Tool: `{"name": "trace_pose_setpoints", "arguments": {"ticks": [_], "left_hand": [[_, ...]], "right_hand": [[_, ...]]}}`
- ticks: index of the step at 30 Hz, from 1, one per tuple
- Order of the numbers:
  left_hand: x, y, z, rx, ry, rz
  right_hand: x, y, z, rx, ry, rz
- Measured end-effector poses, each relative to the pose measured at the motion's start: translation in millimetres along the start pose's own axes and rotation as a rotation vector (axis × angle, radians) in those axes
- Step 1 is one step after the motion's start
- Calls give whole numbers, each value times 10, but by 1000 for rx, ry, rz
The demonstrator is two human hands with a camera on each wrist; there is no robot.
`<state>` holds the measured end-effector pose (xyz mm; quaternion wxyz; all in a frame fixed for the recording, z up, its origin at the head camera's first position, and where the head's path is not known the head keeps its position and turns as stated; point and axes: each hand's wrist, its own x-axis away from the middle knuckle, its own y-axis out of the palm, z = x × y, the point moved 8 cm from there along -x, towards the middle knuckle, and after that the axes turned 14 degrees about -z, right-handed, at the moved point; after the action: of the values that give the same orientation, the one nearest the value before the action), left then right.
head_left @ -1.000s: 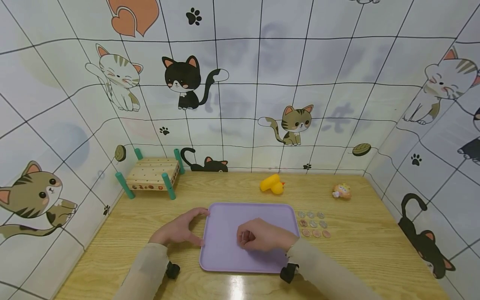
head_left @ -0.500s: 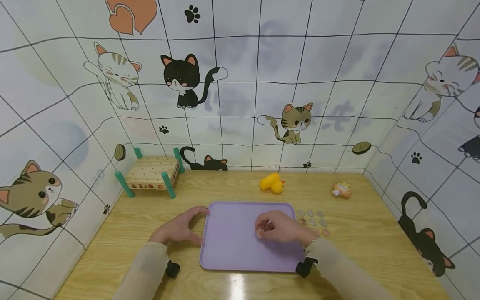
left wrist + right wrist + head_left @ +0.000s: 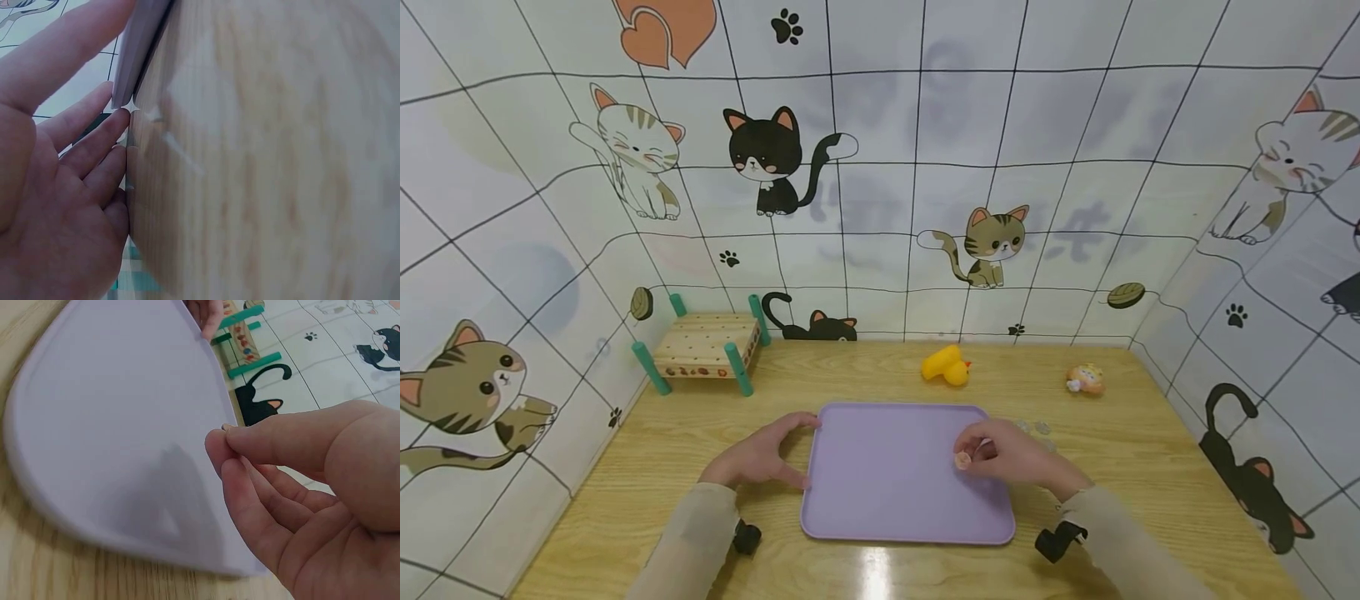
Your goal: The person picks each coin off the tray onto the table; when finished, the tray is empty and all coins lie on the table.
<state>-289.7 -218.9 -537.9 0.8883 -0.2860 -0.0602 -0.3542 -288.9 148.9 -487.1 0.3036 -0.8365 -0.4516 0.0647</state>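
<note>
A purple tray lies flat on the wooden table. At its left edge rests my left hand, thumb and forefinger spread along the rim; the left wrist view has its fingers fairly straight beside the tray's side. Over the tray's right part, my right hand pinches a small copper-coloured coin between thumb and fingertips. Only a sliver of that coin shows in the right wrist view. Beyond the right hand, a few silver coins lie on the table, the others hidden behind the hand and wrist.
Near the back stand a yellow rubber duck and a small orange figurine. A little wooden stand with green legs occupies the back left. Cat-printed cloth walls border the table at the back and sides.
My right hand has moved right across the tray, with the pinched coin now in clear sight; the hand now covers most of the coins on the table. The left hand has stayed put.
</note>
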Motion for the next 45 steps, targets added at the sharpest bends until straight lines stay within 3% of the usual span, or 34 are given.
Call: {"name": "trace_pose_setpoints", "arguments": {"ticks": [12, 20, 29, 36, 45], "left_hand": [[-9, -5, 3, -12, 6, -3], [7, -6, 36, -5, 12, -7], [-1, -2, 20, -11, 21, -5], [-1, -1, 14, -3, 17, -6], [15, -4, 23, -2, 8, 0]], "right_hand": [[506, -117, 213, -78, 27, 25], [702, -158, 283, 17, 34, 72], [818, -118, 287, 96, 20, 93], [837, -56, 337, 130, 115, 113], [829, -51, 360, 198, 137, 148]]}}
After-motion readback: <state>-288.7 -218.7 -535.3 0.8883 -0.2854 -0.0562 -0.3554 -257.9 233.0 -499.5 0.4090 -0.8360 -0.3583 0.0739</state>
